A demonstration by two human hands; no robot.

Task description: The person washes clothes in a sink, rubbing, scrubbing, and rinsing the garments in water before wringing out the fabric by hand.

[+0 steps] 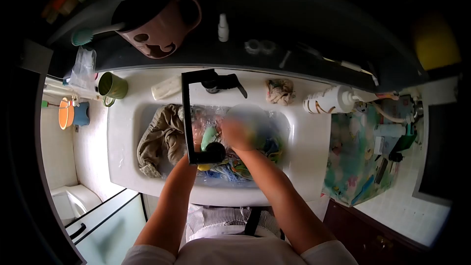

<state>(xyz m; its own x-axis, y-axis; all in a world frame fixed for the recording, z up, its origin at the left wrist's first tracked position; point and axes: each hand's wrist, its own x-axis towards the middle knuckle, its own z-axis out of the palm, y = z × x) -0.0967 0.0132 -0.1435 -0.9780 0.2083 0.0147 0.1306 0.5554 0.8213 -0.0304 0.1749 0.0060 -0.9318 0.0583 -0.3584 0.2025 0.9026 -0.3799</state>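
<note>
Both hands are over a white sink (117,157) full of wet clothes. My left hand (197,137) is low in the basin, partly hidden by the black tap (187,118); its fingers do not show clearly. A light green object (208,136) lies right beside it, its kind unclear. My right hand (237,135) is smeared by motion, so its fingers and anything in them cannot be made out. Under the hands is a multicoloured wet cloth (233,169). Khaki trousers or similar clothing (164,140) lie bunched at the basin's left. Bubbly water shows near the tap.
On the rim stand a green mug (113,86), a white soap bar (166,88), a crumpled cloth (279,92) and a white pump bottle (328,100). A dark shelf above holds a pink cup (162,29) and a small white bottle (223,28). A patterned cover (351,147) lies right.
</note>
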